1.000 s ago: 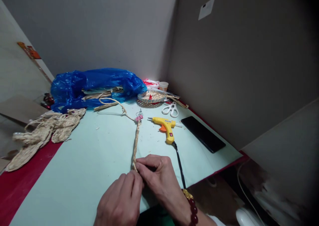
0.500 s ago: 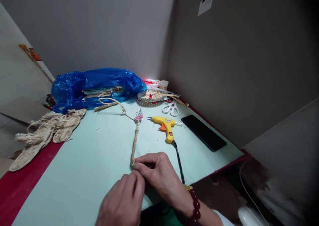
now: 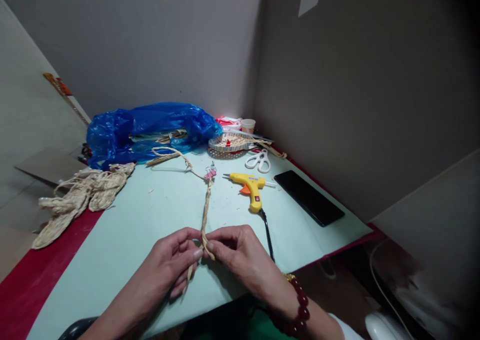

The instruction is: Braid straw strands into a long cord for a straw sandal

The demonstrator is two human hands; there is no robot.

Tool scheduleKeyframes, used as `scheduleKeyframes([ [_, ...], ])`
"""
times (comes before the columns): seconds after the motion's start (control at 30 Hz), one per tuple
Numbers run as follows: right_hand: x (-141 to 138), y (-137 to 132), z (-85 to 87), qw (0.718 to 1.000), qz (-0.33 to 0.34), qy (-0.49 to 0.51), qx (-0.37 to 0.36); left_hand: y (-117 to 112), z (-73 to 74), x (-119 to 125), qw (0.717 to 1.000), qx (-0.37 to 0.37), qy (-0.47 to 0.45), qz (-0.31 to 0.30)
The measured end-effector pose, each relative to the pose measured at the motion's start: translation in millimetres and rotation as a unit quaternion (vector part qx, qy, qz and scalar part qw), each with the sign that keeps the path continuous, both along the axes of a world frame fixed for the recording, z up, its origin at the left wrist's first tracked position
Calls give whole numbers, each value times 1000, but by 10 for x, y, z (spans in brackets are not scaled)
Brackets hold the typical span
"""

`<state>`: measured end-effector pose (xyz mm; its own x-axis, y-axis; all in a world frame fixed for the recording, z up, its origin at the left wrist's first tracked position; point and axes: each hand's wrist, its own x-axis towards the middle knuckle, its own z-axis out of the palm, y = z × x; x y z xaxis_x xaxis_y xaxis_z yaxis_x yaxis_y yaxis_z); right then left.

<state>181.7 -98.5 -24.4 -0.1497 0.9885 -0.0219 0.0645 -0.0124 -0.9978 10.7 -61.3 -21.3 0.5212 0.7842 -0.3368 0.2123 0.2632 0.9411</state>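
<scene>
A twisted straw cord (image 3: 206,207) runs down the pale green table covering toward me. A pink binder clip (image 3: 210,174) grips it at its far part, and beyond the clip it continues into a loop. My left hand (image 3: 176,260) pinches the near end from the left, with a loose strand hanging below its fingers. From the right, my right hand (image 3: 236,252) pinches the same end between thumb and forefinger, and a short strand end shows under the thumb. Right of the cord lies a yellow glue gun (image 3: 251,187), its black cable passing behind my right hand.
A black phone (image 3: 309,197) and white-handled scissors (image 3: 258,161) lie to the right. Woven straw sandals (image 3: 86,200) rest at the left edge. Behind are a blue plastic bag (image 3: 150,122), a round woven basket (image 3: 228,142) and a paper cup (image 3: 248,125). Grey walls stand behind and right.
My left hand has turned and shifted left, from covering the cord's near end to pinching it from the side. The strand ends now show. My right hand stays nearly in place.
</scene>
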Motion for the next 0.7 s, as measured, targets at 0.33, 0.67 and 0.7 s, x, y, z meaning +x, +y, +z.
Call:
scheduleKeyframes([
  [0.33,-78,-99,-2,961,-59,-253,91,100,93,-68,970,165,168,-64],
  [0.67,-90,-136,44,941,-40,-321,101,81,59,30,947,232,219,-36],
  [0.7,-85,-129,47,935,-35,-336,106,82,54,32,950,226,215,-35],
])
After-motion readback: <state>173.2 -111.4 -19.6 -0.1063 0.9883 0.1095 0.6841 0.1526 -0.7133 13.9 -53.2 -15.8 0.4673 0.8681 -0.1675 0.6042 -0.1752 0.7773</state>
